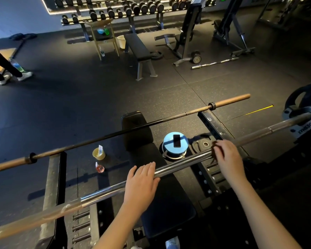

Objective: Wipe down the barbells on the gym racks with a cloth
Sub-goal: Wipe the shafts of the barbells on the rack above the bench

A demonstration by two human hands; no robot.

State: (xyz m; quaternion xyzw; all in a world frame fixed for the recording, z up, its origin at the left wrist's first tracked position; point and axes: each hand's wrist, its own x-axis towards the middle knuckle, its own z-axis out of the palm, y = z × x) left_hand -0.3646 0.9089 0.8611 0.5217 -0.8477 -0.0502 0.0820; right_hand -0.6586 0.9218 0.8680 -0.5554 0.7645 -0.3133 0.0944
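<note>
The near barbell [178, 163] is shiny and silver. It lies slanted across the rack [52, 177], low on the left and high on the right. A black weight plate [298, 97] sits on its right end. The cloth [216, 151] is small, dark and brown. It is bunched on this bar, pinched under my right grip [226, 155]. My left grip [142, 180] rests flat on the same bar. The far barbell [115, 134] is black in the middle and brown at both bare ends. It lies slanted the same way.

Upside-down "CROSSMAX" on the grey plate [306, 126] loaded on the near barbell [187, 159]
</note>
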